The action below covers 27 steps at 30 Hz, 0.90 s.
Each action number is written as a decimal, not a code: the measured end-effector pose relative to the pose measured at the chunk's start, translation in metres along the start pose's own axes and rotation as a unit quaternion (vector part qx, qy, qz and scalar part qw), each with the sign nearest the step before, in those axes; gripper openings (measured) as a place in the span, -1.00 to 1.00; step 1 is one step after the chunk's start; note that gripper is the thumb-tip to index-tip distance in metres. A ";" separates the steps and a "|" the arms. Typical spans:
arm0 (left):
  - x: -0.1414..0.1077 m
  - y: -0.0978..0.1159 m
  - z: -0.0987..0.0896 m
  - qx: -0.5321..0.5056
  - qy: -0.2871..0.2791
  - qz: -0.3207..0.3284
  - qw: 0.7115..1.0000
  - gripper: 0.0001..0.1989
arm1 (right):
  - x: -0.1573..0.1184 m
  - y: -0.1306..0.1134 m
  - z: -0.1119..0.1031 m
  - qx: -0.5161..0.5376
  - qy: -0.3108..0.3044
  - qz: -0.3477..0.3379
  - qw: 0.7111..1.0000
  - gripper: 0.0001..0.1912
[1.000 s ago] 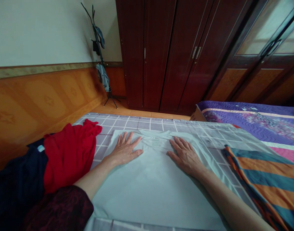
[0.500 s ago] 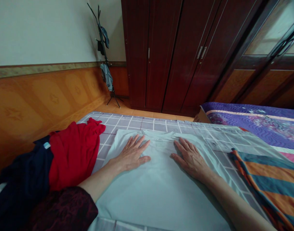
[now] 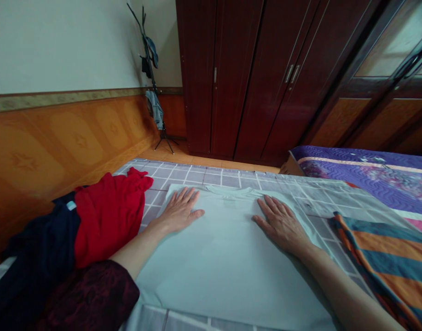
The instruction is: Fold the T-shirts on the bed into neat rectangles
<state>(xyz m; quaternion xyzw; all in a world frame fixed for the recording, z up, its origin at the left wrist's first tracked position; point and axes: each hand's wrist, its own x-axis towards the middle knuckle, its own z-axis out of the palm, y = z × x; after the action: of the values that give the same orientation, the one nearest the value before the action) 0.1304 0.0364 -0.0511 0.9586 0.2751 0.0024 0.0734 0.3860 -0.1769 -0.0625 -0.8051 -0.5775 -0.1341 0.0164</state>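
A pale mint T-shirt [image 3: 224,257] lies spread on the checked sheet, its neckline toward the far side. My left hand [image 3: 178,212] rests flat on the shirt's upper left, fingers stretched out and thumb pointing inward. On the upper right of the shirt, my right hand [image 3: 283,223] is pressed flat too, its thumb apart from the fingers. Neither hand grips anything. The shirt's sides are partly covered by my forearms.
Red cloth [image 3: 110,216] and dark navy clothing [image 3: 45,257] are heaped at left. An orange-and-teal striped garment [image 3: 393,257] lies at right on the grey checked sheet [image 3: 221,177]. Beyond stand a coat rack [image 3: 151,69], a dark red wardrobe [image 3: 228,92] and a purple-covered bed [image 3: 362,170].
My hands have slid apart over the T-shirt, the left one toward the left and the right one slightly to the right. The fabric between them looks smoother.
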 end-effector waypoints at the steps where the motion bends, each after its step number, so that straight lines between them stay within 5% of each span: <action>1: 0.001 -0.004 0.001 0.003 0.007 -0.022 1.000 -0.25 | 0.000 0.001 0.000 -0.004 0.001 0.004 1.000 -0.33; 10: -0.002 -0.008 0.000 -0.013 0.020 -0.060 0.998 -0.05 | -0.001 -0.004 0.000 -0.016 -0.002 0.033 0.999 -0.32; 15: -0.006 -0.003 -0.002 -0.024 -0.008 0.017 1.000 -0.13 | 0.000 -0.003 0.002 -0.024 -0.003 0.068 0.997 -0.33; 20: 0.000 -0.009 0.004 -0.011 0.005 -0.046 0.999 -0.16 | 0.000 -0.005 0.001 -0.017 -0.021 0.088 0.996 -0.33; 27: 0.003 -0.011 0.010 0.007 0.021 -0.051 0.998 -0.16 | -0.010 -0.007 -0.017 -0.005 -0.054 0.094 0.994 -0.38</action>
<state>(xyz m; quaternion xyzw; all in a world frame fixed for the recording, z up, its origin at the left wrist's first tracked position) 0.1278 0.0462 -0.0623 0.9437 0.3248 0.0169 0.0605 0.3729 -0.1871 -0.0496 -0.8620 -0.4986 -0.0908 -0.0061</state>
